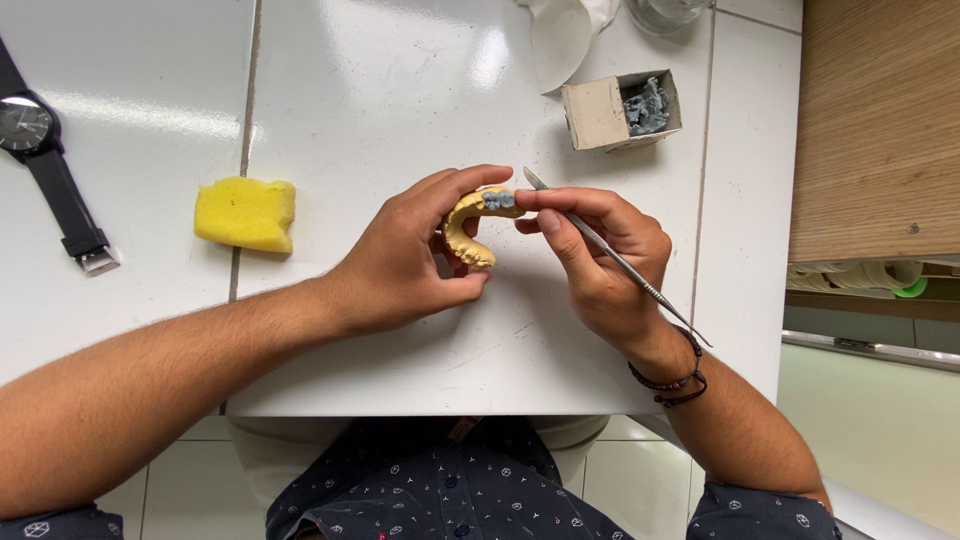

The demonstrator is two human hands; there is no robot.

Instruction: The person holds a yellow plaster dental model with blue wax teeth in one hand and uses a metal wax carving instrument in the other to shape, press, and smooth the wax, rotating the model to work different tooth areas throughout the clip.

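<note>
My left hand (405, 255) grips a yellow horseshoe-shaped dental cast of plaster (468, 228), thumb under near end, index finger curled over far end, other fingers folded behind it. The cast sits just above the white tiled tabletop (380, 110), mid-scene, held between both hands. Two small grey wax teeth (498, 200) sit on the cast's far end, right under my index fingertip. Left forearm comes in from near left, crossing the table edge at a slant, wrist bent slightly inward.

My right hand (600, 255) is closed on a thin metal carving instrument (610, 255) in a pen-like hold, thumb and index pinching near the front. The tip points far-left, just beside the grey teeth; I can't tell if it touches them. The handle runs back over the hand toward near right, past the wrist. Dark beaded bracelet (672, 382) on the right wrist. Right forearm comes in from near right, sleeve rolled at the elbow.

Yellow sponge block (246, 213) lies on the table left of my left hand, well apart. Black wristwatch (45, 160) lies at the far left edge. Small open cardboard box with grey wax bits (620, 108) stands far of my right hand. White crumpled tissue (565, 35) at the far edge, near the box.
</note>
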